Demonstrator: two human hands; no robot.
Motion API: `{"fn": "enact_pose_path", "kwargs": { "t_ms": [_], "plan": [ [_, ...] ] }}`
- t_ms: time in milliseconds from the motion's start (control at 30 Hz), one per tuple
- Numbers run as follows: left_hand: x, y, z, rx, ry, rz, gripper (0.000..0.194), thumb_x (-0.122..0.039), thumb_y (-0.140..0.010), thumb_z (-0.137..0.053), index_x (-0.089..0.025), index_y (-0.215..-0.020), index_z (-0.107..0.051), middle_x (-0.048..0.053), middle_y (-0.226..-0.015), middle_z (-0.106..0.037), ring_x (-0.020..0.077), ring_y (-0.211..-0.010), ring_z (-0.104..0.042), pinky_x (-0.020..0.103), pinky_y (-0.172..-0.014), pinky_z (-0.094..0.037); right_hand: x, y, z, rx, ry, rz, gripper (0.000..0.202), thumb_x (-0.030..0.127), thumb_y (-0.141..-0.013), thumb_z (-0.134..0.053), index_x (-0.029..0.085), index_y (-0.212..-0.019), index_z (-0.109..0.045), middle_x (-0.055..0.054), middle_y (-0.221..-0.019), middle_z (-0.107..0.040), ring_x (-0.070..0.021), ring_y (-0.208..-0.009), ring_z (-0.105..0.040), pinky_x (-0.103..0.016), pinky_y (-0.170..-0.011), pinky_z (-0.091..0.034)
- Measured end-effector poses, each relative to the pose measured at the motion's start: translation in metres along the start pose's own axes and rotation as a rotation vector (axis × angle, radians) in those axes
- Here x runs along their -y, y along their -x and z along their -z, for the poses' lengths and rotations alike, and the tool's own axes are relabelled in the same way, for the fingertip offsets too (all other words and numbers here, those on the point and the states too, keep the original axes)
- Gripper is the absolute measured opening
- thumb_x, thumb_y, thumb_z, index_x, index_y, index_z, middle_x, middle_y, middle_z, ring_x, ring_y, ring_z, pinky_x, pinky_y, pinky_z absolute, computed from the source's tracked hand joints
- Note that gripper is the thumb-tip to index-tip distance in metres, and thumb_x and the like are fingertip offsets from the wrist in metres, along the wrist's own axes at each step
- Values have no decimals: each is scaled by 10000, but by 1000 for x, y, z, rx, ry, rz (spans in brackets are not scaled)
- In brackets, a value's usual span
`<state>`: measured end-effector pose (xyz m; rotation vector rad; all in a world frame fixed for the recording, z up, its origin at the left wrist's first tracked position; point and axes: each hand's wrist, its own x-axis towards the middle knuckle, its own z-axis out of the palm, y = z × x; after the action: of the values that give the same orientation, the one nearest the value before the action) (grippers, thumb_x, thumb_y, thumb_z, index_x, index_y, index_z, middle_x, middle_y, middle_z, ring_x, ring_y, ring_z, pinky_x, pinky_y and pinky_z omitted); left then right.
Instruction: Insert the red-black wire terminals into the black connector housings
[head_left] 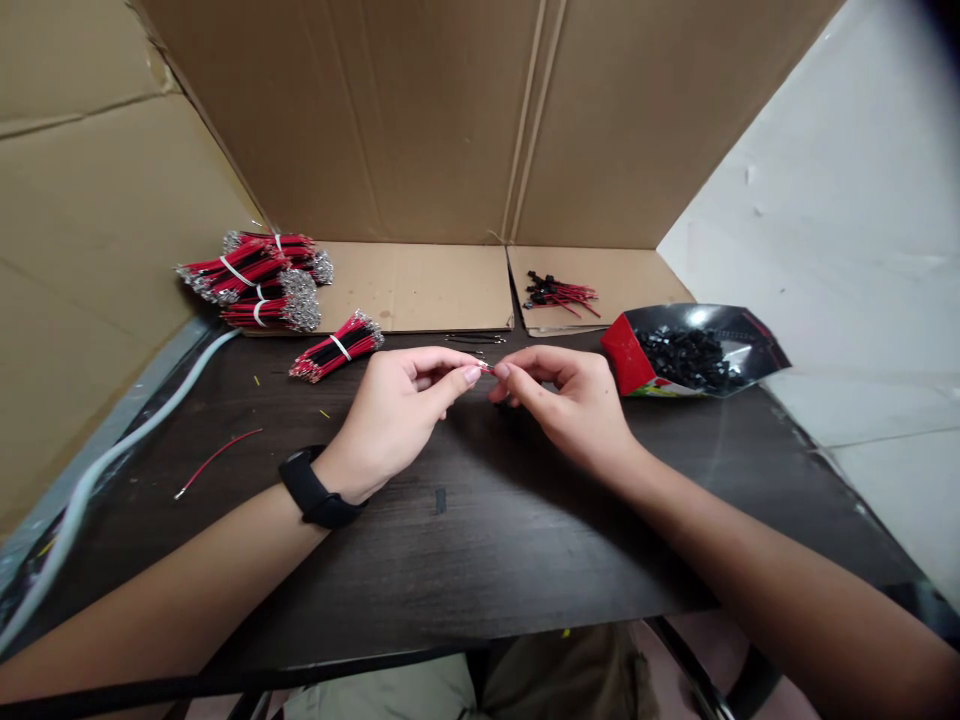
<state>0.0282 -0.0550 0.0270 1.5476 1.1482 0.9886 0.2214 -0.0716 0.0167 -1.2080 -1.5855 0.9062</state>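
Over the middle of the dark table, my left hand [409, 405] and my right hand [566, 395] meet fingertip to fingertip, both closed in a pinch. A short piece of red wire [484, 368] with a shiny metal end shows between them, held by the left thumb and forefinger. The right fingertips grip a small dark piece, probably a black plastic connector housing, mostly hidden by the fingers. Just behind the hands lie a few loose black wires [474, 339] with metal ends. Left of my left hand is a tied bundle of red and black wires [337, 347].
More tied wire bundles [259, 280] are piled at the back left. Red wires with black connectors [559, 293] lie on cardboard at the back. An open box [628, 355] of small black parts stands right. One red wire [217, 460] and a white cable [112, 450] are left.
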Motion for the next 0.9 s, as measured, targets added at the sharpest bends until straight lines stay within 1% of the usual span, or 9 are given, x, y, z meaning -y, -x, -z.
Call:
{"fn": "enact_pose_path", "kwargs": {
  "t_ms": [200, 367, 600, 700, 900],
  "plan": [
    [0, 1, -1, -9, -37, -20, 187, -338, -896, -773, -186, -981, -842, 50, -836, -776, 152, -672, -597, 267, -637, -467, 1, -1, 0, 26, 16, 20, 182, 331, -939, -708, 183, -858, -776, -39, -776, -790, -169, -712, -713, -294, -674, -519],
    [0, 1, -1, -16, -24, -33, 172, -334, -880, -786, -192, -956, -846, 57, -842, -785, 183, -729, -650, 290, -696, -516, 1, -1, 1, 27, 23, 26, 157, 312, -929, -715, 186, -863, -780, -36, -777, -787, -174, -721, -712, -295, -671, -517],
    [1, 1, 0, -11, 3, 4, 196, -339, -862, -807, -191, -984, -849, 53, -797, -772, 161, -661, -614, 271, -631, -491, 0, -2, 2, 30, 60, 64, 178, 311, -956, -688, 187, -855, -765, -22, -761, -770, -157, -713, -686, -281, -681, -500],
    [2, 0, 0, -30, 2, 4, 187, -329, -858, -810, -186, -972, -849, 56, -794, -768, 167, -672, -617, 277, -646, -493, 1, -2, 3, 22, 86, 74, 188, 322, -964, -679, 189, -857, -757, -18, -748, -759, -155, -704, -674, -280, -679, -488],
    [1, 1, -1, -17, 26, 7, 167, -324, -863, -805, -186, -949, -845, 45, -773, -751, 164, -676, -614, 277, -666, -495, 0, -2, 1, 35, 91, 62, 171, 314, -952, -685, 193, -856, -761, -20, -764, -769, -162, -718, -685, -289, -698, -496]
  ]
}}
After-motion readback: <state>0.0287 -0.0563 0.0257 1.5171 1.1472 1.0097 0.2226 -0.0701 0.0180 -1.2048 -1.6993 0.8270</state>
